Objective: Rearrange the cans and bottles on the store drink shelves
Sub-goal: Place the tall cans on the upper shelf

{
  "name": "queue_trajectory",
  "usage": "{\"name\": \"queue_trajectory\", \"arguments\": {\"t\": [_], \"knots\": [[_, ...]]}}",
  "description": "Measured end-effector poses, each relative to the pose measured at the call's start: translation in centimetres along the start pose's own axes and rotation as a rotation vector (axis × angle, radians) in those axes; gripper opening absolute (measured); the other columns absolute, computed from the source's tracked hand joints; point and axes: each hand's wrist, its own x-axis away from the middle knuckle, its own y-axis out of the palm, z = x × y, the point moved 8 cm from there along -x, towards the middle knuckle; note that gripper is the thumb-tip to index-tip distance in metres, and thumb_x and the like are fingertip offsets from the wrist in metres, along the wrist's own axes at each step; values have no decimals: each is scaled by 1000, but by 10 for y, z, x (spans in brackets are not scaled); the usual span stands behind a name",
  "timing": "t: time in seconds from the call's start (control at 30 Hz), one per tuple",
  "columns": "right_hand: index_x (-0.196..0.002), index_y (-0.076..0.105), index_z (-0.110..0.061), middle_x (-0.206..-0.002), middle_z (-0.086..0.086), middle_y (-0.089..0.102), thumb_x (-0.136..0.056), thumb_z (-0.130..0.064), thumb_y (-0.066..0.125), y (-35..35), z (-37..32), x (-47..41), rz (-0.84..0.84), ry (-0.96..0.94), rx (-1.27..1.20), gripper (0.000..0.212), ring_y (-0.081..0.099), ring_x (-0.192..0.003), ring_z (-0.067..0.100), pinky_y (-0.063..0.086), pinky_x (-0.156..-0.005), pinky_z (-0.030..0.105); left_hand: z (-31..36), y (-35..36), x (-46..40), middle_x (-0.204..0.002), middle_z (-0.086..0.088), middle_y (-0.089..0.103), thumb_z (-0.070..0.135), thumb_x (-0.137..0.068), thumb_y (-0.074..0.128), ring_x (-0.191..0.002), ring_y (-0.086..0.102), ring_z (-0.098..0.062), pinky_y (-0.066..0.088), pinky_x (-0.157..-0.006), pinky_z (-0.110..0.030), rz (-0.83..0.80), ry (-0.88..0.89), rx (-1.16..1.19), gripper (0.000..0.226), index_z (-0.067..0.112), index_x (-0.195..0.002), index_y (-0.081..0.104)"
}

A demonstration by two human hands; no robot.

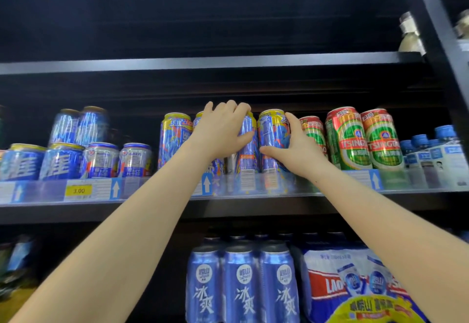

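Observation:
Tall blue-and-yellow cans stand in a row on the middle shelf (228, 204). My left hand (223, 130) wraps over the top and side of one of them, a blue-and-yellow can (247, 155). My right hand (298, 149) grips the neighbouring blue-and-yellow can (272, 132) from its right side, thumb across the front. Another can of the same kind (173, 137) stands free to the left. Green Tsingtao cans (365, 140) stand just right of my right hand.
Short blue cans (61, 160) fill the shelf's left, some stacked two high. Small blue-capped bottles (436, 155) sit at far right. Below are tall blue cans (241, 284) and a wrapped multipack (350, 287). The upper shelf (203, 61) is dark, with bottles (409, 36) at its right end.

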Motion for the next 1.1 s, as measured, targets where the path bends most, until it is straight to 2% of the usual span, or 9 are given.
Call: {"name": "queue_trajectory", "arguments": {"t": [0.1, 0.33, 0.43, 0.5, 0.6, 0.77, 0.9, 1.0, 1.1], "knots": [[-149, 3, -31, -137, 5, 48, -79, -48, 68, 2, 1, 4, 22, 4, 44, 97, 54, -115, 27, 48, -91, 46, -1, 2, 2, -124, -7, 53, 48, -90, 50, -112, 51, -26, 35, -99, -42, 24, 26, 1, 57, 16, -137, 40], [-150, -3, -28, -145, 5, 40, -83, -50, 63, 4, -1, 9, 42, -13, 116, 97, 50, -122, 25, 46, -85, 38, -2, 15, 9, -122, -8, 54, 58, -86, 36, -109, 51, -29, 32, -99, -45, 79, 15, -65, 69, 14, -139, 39], [-150, -5, -27, -146, 6, 40, -84, -51, 62, 5, 0, 10, 45, -17, 122, 97, 49, -124, 25, 47, -88, 39, -2, 14, 12, -125, -9, 54, 59, -84, 25, -114, 50, -28, 28, -106, -48, 99, 15, -50, 74, 14, -141, 40], [-150, -5, -26, -145, 7, 41, -84, -53, 61, 6, -1, 11, 37, -20, 132, 98, 50, -123, 26, 48, -90, 41, 0, 13, 18, -134, -10, 50, 58, -85, 23, -125, 45, -28, 18, -112, -55, 111, 7, -40, 74, 15, -143, 38], [-151, 0, -22, -146, 10, 39, -86, -54, 56, 4, -6, 20, 56, -62, 196, 91, 46, -125, 29, 44, -96, 42, 6, 11, 35, -145, -13, 43, 55, -89, 24, -135, 37, -29, 12, -113, -58, 126, -16, -29, 69, 15, -143, 39], [-152, 15, -19, -155, 7, 26, -92, -49, 48, 2, -23, 68, 161, -246, 375, 74, 23, -142, 24, 25, -112, 38, 10, -10, 93, -138, -10, 50, 51, -93, 32, -129, 43, -28, 17, -113, -55, 213, -102, 51, 61, 12, -137, 46], [-149, 25, -20, -153, 11, 31, -94, -49, 44, 12, -23, 121, 172, -310, 443, 66, 25, -142, 26, 24, -114, 42, 20, -24, 153, -128, -10, 56, 51, -92, 38, -120, 51, -30, 27, -109, -54, 236, -93, 87, 57, 11, -129, 52], [-146, 33, -15, -148, 15, 38, -91, -53, 37, 27, -19, 157, 144, -304, 488, 67, 32, -138, 31, 27, -113, 44, 26, -21, 198, -125, -11, 58, 52, -92, 38, -115, 53, -31, 32, -104, -50, 154, -76, 71, 57, 10, -127, 54], [-142, 41, -10, -144, 17, 43, -91, -49, 39, 45, -21, 192, 95, -298, 451, 64, 38, -134, 35, 32, -110, 48, 31, -18, 242, -120, -10, 60, 51, -91, 39, -108, 55, -31, 36, -95, -45, 57, -68, 66, 55, 9, -123, 57]]}}
